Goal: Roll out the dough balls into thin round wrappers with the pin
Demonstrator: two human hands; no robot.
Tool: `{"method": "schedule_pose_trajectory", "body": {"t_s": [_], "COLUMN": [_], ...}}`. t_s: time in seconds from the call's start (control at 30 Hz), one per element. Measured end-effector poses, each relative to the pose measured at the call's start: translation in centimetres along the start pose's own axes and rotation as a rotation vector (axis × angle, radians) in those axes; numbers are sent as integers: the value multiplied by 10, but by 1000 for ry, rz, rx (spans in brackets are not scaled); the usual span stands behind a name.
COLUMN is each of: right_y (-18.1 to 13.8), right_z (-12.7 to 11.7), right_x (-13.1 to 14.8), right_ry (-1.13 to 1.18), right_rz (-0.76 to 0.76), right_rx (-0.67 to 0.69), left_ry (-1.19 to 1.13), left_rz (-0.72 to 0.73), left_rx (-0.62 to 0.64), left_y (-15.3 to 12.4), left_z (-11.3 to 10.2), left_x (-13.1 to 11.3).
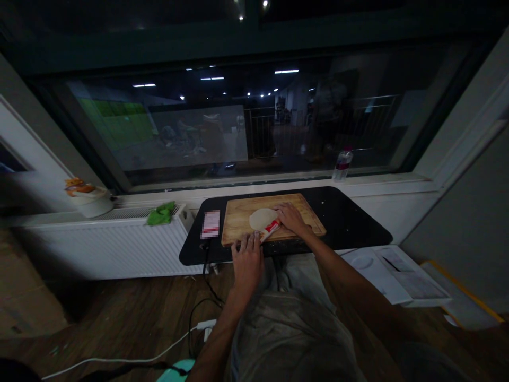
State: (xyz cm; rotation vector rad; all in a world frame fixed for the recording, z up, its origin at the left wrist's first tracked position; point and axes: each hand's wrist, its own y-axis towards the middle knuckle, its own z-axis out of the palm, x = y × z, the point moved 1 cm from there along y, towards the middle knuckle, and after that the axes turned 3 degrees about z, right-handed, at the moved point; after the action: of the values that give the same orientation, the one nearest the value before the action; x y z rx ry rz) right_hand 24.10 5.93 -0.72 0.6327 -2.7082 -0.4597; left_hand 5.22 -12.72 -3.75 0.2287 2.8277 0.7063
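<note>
Presumably steadying rolling pin (272, 228) at both ends, with left fingers (249, 241) slightly spread, right fingers (281, 208) together, near chopping board (238, 209) front edge.

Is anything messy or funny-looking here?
Yes: pale specks dot the black table beside the board, like a small spill. A green cloth also lies crumpled on the radiator, not folded.
</note>
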Motion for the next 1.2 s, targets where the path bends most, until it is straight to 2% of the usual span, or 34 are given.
{"method": "schedule_pose_trajectory", "body": {"t_s": [0.13, 0.27, 0.43, 0.53, 0.6, 0.7, 0.73, 0.8, 0.87, 0.93, 1.07, 1.2], "right_y": [-3, -7, -10, -9, -9, -11, -12, -13, -14, -14, -14, -16], "right_z": [-5, -9, -11, -8, -6, -3, -3, -3, -4, -5, -9, -9], "right_x": [5, 8, 10, 11, 11, 11, 11, 11, 12, 13, 15, 16], "right_ry": [36, 71, 127, 79, 25, -24, -35, -57, -80, -95, -97, -104], "right_rz": [-34, -68, -172, -123, -35, 81, 109, 148, 177, 209, 280, 263], "right_rx": [-56, -35, -38, -77, -105, -137, -145, -155, -162, -164, -151, -143], "left_ry": [4, -19, -32, -37, -57, -118, -132, -125, -110, -94, -9, 30], "left_rz": [-38, -50, -96, -58, -100, -267, -330, -399, -340, -244, -139, -109], "left_rx": [20, 19, -74, -101, -176, -353, -368, -272, -123, -37, 12, 23], "left_y": [8, 22, 51, 75, 90, 102, 103, 98, 91, 84, 86, 97], "left_z": [3, 4, -10, -19, -21, -16, -11, 0, 12, 22, 37, 44], "left_x": [11, 24, 53, 68, 70, 60, 53, 36, 15, -4, -29, -33]}}
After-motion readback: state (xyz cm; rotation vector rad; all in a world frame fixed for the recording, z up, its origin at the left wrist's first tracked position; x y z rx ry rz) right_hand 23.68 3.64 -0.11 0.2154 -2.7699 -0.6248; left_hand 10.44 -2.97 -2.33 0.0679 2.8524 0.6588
